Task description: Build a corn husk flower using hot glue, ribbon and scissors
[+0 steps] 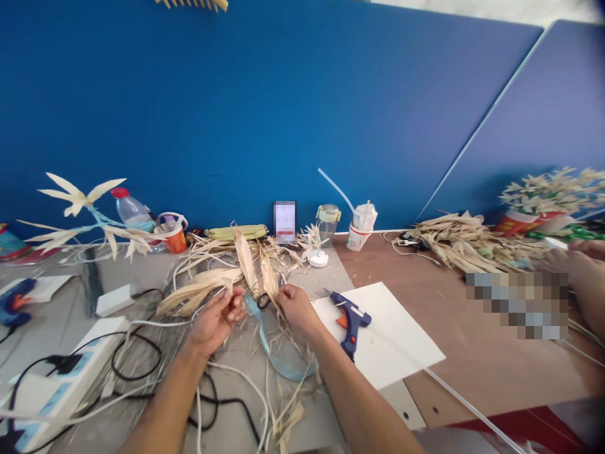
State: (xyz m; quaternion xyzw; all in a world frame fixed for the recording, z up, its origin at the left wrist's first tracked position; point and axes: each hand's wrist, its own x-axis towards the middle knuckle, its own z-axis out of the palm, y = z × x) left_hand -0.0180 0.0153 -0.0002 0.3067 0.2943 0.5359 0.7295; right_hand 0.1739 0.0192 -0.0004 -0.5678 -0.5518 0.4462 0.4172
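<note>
Dry corn husks [201,291] lie piled in front of me at the middle of the table. My left hand [218,318] is at the pile's near edge, thumb and fingertips pinched on the tip of a husk, the other fingers curled. To the right, my right hand [299,310] has its fingers closed at the edge of an upright pale husk [268,272]. Black scissor handles [263,301] show between the hands, beside the right fingertips; the blades are hidden. A light-blue ribbon [267,347] curves from there down towards my right forearm.
A blue glue gun [350,325] rests on white paper [394,343] at right. Left are a power strip [70,372], tangled cables and a husk flower [78,195]. A phone [285,222], jar [328,222] and paper cup [359,236] stand behind. Another person's hand [574,268] is far right.
</note>
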